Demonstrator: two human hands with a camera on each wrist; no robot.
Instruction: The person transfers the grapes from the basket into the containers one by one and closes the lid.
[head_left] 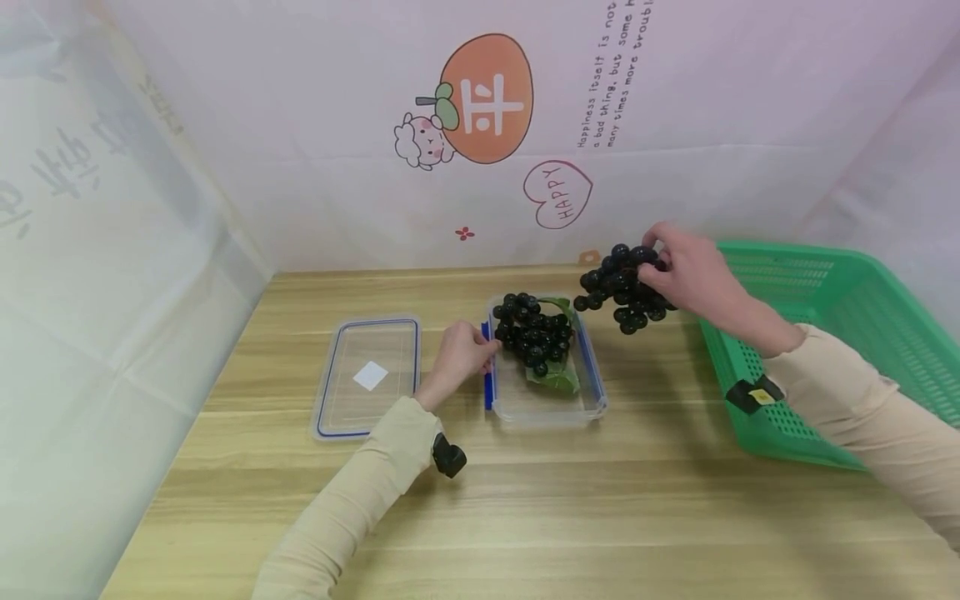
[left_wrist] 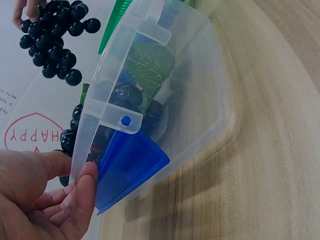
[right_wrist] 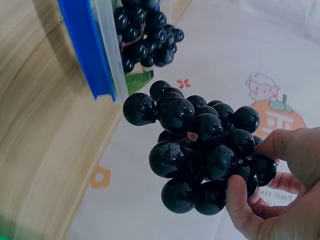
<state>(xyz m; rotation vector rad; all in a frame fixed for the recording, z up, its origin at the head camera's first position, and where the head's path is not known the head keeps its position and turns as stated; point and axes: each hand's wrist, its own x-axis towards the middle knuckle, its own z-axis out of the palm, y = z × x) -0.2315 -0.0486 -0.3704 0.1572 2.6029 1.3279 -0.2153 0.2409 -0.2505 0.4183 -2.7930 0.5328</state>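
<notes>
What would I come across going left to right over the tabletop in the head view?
Clear lid, left hand, clear container, raised bunch of dark grapes, right hand, green basket.

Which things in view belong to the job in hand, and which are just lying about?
Seemingly in the job:
grape bunch, held by the right hand
clear container, its rim pinched by the left hand
grapes and green leaf inside it

Seemingly just lying about:
clear lid, flat on the table, possibly the container's
green basket, held by neither hand, possibly used too
</notes>
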